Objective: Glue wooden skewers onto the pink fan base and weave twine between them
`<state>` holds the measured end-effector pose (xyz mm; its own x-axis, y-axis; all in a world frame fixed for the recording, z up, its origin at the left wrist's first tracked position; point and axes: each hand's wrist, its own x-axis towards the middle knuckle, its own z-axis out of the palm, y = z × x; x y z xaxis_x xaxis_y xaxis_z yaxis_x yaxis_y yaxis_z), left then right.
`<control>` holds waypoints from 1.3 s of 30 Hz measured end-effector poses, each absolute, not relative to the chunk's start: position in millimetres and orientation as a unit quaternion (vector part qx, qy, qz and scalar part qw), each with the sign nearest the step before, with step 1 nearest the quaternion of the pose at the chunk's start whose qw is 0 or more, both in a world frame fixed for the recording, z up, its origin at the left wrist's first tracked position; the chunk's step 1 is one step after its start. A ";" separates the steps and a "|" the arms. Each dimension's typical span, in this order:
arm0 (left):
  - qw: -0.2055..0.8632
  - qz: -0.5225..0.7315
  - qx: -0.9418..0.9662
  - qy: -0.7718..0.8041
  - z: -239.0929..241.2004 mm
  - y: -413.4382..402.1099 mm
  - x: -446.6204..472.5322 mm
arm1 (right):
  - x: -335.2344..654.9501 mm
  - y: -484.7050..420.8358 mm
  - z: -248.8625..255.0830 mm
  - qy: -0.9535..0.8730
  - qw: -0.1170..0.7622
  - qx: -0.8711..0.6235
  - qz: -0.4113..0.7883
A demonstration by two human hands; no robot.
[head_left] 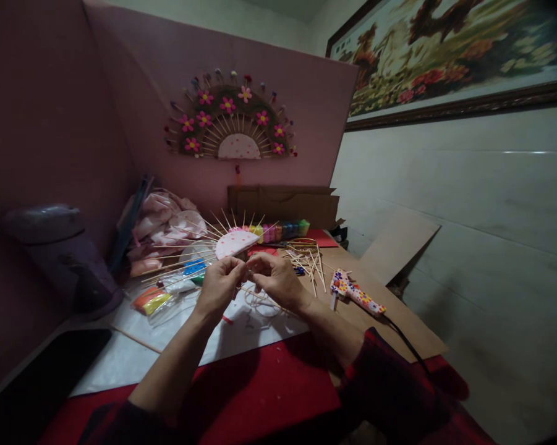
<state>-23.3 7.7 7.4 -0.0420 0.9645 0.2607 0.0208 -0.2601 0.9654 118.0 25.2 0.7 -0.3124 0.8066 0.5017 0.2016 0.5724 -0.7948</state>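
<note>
My left hand (220, 281) and my right hand (277, 278) meet in the middle of the view, their thumbs and fingertips pinched close together. What they hold, if anything, is too small and dim to make out. Right behind the fingers is a half-round pink piece with red dots (235, 243), with thin wooden sticks fanning out from its curved edge. Whether the fingers touch this piece cannot be told. Below the hands, thin pale string (264, 304) lies in loops on a white sheet (176, 343).
At right, a flower-patterned glue gun (357, 293) rests on brown cardboard (389, 327), its cord trailing forward. Loose wooden sticks (311, 262) lie nearby. Bags of coloured clay (155, 301) sit at left, beside a purple container (69, 266). A flowered fan (234, 123) hangs on the pink board.
</note>
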 end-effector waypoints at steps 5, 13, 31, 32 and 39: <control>0.380 0.558 0.591 0.441 5.2 8.7 -24.2 | 119.0 22.8 2.7 -0.779 0.472 -0.360 0.203; 0.373 0.568 0.581 0.448 5.9 9.1 -26.0 | 115.6 26.3 2.7 -0.681 0.502 -0.360 0.394; 0.290 0.567 0.612 0.469 -0.8 16.7 -31.8 | 115.7 26.7 -0.3 -0.664 0.472 -0.371 0.445; 0.286 0.565 0.614 0.472 -1.6 17.0 -31.8 | 116.3 25.5 0.6 -0.678 0.471 -0.379 0.418; 0.271 0.563 0.612 0.485 -0.9 16.3 -30.8 | 121.0 22.6 6.5 -0.760 0.499 -0.387 0.150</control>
